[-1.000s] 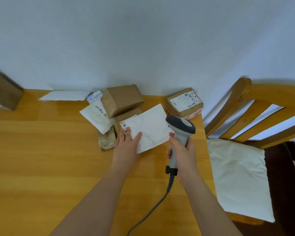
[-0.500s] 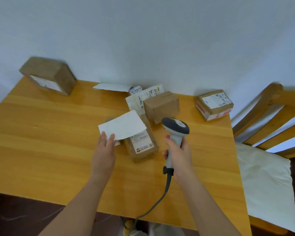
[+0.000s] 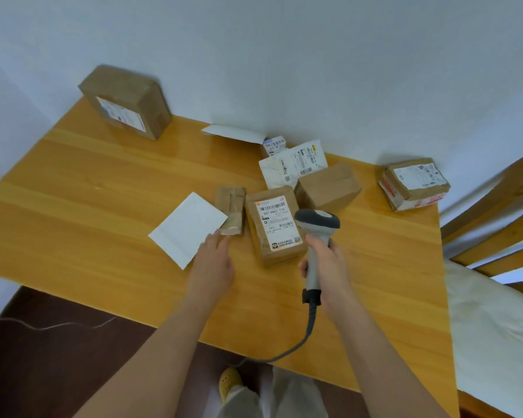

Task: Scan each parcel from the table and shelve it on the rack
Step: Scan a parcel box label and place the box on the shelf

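My right hand (image 3: 329, 267) grips the grey handheld scanner (image 3: 317, 233), whose head hangs over a brown box with a barcode label (image 3: 274, 227). My left hand (image 3: 213, 263) is flat with straight fingers, its tips at the near corner of a blank white envelope (image 3: 189, 229) lying on the wooden table (image 3: 88, 206). A small brown packet (image 3: 231, 212) lies between the envelope and the labelled box. Behind them sit a plain brown box (image 3: 328, 187), a white mailer bag with labels (image 3: 293, 167) and a small labelled parcel (image 3: 274, 146).
A large brown box (image 3: 126, 102) stands at the far left corner against the wall. A taped box (image 3: 414, 182) sits at the far right edge. A white flat envelope (image 3: 234, 133) lies by the wall. A wooden chair with a white cushion (image 3: 489, 324) stands right of the table.
My left hand slid the white envelope off the parcels to the left and laid it flat, uncovering the labelled box. The view pulled back; the scanner stayed in my right hand.
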Tool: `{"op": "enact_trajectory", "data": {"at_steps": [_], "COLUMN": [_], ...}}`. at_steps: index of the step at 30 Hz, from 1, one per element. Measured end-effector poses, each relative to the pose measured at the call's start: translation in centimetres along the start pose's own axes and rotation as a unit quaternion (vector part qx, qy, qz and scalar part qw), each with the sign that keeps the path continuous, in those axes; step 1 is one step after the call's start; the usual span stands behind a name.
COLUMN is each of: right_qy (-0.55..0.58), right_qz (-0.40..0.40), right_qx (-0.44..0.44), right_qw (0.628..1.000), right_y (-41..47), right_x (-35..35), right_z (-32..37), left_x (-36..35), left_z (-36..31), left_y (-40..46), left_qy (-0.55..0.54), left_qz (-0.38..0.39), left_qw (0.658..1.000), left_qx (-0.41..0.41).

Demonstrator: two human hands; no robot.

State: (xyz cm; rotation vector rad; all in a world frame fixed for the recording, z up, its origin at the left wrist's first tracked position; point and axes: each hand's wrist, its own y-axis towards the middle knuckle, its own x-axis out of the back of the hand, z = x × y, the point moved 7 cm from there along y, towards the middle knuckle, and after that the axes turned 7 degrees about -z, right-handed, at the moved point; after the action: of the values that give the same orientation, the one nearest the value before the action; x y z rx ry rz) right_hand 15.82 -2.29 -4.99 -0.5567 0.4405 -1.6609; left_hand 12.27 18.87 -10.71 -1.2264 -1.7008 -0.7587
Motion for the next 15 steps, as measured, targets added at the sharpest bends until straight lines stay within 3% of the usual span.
{"op": "enact_trajectory", "data": {"at_steps": [2,5,8,15], "right_qy": [-0.016,-0.031,-0.055,-0.072], "right_qz": [0.017,0.046,0.068,0.103], "right_qx": [0.003,0.038,0.057,0.053], "right_qw": [1.0,0.998,0.995,0.991], "right_y": [0.1,-0.2,-0.8,-2.5], "right_x": [0.0,0.1,0.5,1.6], "right_z": [0.7,2.5,4.5,8.2], "left_x": [-0.5,-2.5,-4.1,-4.8], "left_z": [-3.5,-7.1,-8.0,-8.4], "left_y": [-0.3,-0.8,-0.7,0.1], "left_qy": [-0.001,0.016,0.039,0.06], "left_qz": [0.01,0.06,0.118,0.176], "left_qw": [0.995,0.983,0.98,0.975], "left_qx": [-0.102,-0.175,-0.154,-0.122]}}
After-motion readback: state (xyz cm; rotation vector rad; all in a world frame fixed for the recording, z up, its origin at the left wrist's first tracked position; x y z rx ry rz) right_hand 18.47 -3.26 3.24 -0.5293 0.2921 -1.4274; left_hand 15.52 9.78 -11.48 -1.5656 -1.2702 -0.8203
